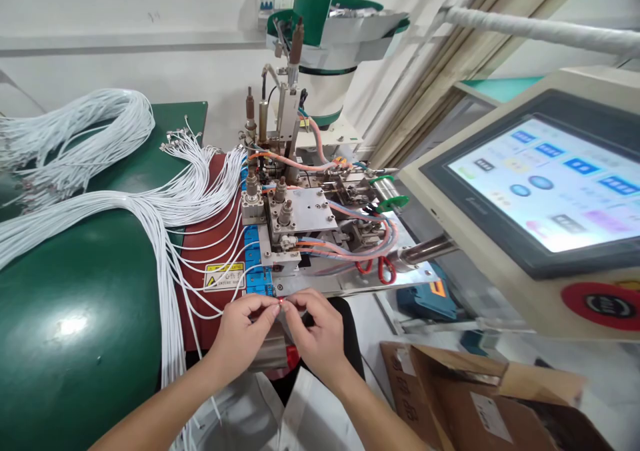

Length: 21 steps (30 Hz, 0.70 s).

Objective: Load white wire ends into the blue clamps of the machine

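Note:
My left hand [243, 331] and my right hand [316, 334] meet fingertip to fingertip at the near end of the blue cable holders [257, 279]. Both pinch with thumb and forefinger. A small red glow shows between the fingertips; whatever they grip there is too small and covered to name. Several white cables [150, 221] spread over the green table [85, 317] and the dark red plate [200, 227], their ends running into the blue holders. A metal machine [305, 207] with tubes and a green-flanged wire spool [385, 194] stands just beyond my hands.
At the right, a touchscreen panel [550, 177] with a red stop button [603, 306] juts in. An opened cardboard box [425, 397] lies low right. Behind the machine stands a green-rimmed feeder bowl [313, 27]. A looped cable bundle [115, 117] rests far left.

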Each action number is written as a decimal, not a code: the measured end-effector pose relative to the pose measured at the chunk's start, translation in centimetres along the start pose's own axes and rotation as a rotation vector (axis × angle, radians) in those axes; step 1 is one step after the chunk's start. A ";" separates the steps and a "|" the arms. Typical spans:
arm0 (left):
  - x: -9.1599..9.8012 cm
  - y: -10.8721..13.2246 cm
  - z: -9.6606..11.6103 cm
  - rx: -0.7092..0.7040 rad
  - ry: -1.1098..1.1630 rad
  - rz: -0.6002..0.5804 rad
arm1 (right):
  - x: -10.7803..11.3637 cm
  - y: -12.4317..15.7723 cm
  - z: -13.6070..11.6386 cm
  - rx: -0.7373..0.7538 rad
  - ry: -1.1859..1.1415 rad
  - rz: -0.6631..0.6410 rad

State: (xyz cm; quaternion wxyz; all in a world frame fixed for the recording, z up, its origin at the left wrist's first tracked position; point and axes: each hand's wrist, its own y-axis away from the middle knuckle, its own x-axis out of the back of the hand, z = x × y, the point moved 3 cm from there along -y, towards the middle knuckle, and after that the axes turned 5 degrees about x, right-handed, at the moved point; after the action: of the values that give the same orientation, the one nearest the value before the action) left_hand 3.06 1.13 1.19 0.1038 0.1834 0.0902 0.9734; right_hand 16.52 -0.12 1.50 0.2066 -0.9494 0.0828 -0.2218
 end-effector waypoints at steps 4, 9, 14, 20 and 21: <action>-0.3 0.1 -0.4 0.014 0.033 0.032 | -0.6 0.7 -0.3 0.093 0.071 0.098; -0.4 0.4 -0.7 0.022 0.062 0.086 | -1.6 1.1 0.6 -0.179 -0.149 0.102; -0.2 0.5 -0.7 0.058 0.155 0.078 | -2.6 1.2 1.1 -0.338 -0.414 0.095; -0.4 0.5 -1.1 0.099 0.199 0.044 | -1.9 0.7 0.6 -0.084 -0.184 0.101; -0.4 0.5 -1.3 0.093 0.183 0.054 | -1.6 0.6 0.4 -0.008 -0.128 0.091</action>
State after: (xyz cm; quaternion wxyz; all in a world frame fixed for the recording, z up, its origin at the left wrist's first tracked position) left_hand 2.89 0.40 0.00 0.0604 0.1008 0.1396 0.9832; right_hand 15.22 -0.06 0.29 0.2173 -0.9577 0.1137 -0.1508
